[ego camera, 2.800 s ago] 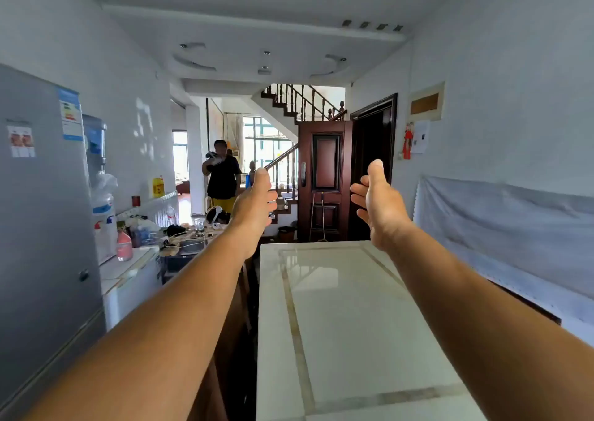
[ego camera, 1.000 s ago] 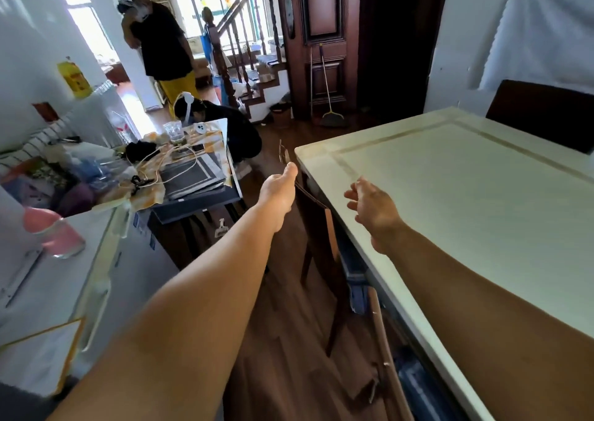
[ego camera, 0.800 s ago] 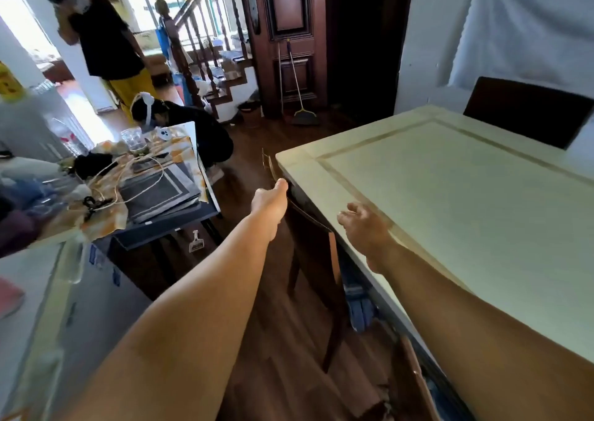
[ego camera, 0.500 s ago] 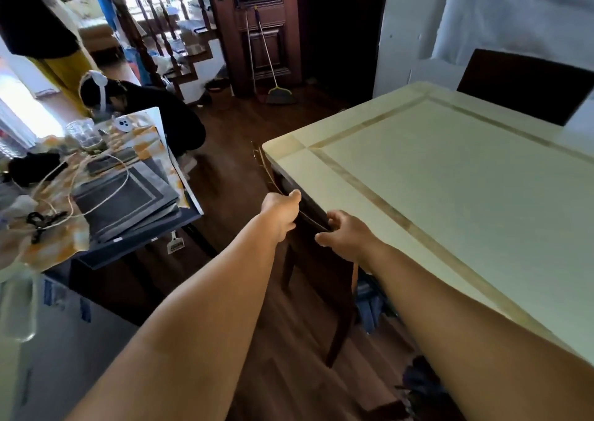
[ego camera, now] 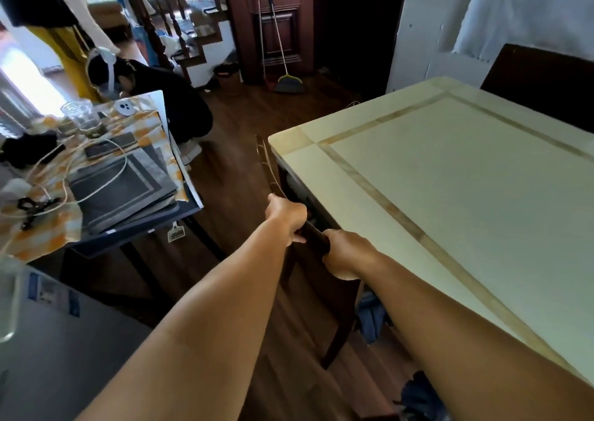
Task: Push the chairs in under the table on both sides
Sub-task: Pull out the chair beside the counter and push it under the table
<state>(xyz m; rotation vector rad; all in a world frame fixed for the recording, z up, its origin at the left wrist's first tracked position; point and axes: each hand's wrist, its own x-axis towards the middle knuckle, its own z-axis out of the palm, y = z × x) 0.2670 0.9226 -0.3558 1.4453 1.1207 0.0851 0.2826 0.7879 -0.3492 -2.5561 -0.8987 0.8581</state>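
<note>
No legible writing is visible; a small tag [ego camera: 176,232] hanging from the cluttered side table [ego camera: 135,227] is too blurred to read. The left hand [ego camera: 286,215] and right hand [ego camera: 345,253] each have the grip closed around the top rail of a dark wooden chair [ego camera: 324,292]. The chair stands tight against the left edge of the glossy cream table [ego camera: 450,195], which has tan inlay bands.

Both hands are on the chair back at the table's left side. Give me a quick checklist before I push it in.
1. Left hand closed on chair back: ok.
2. Right hand closed on it too: ok.
3. Chair close alongside the table edge: ok.
4. Space under the table free: cannot tell; blue cloth lies on the floor by the chair leg.
5. Cluttered side table clear of the chair: ok.
6. Far chair pushed in: cannot tell.
</note>
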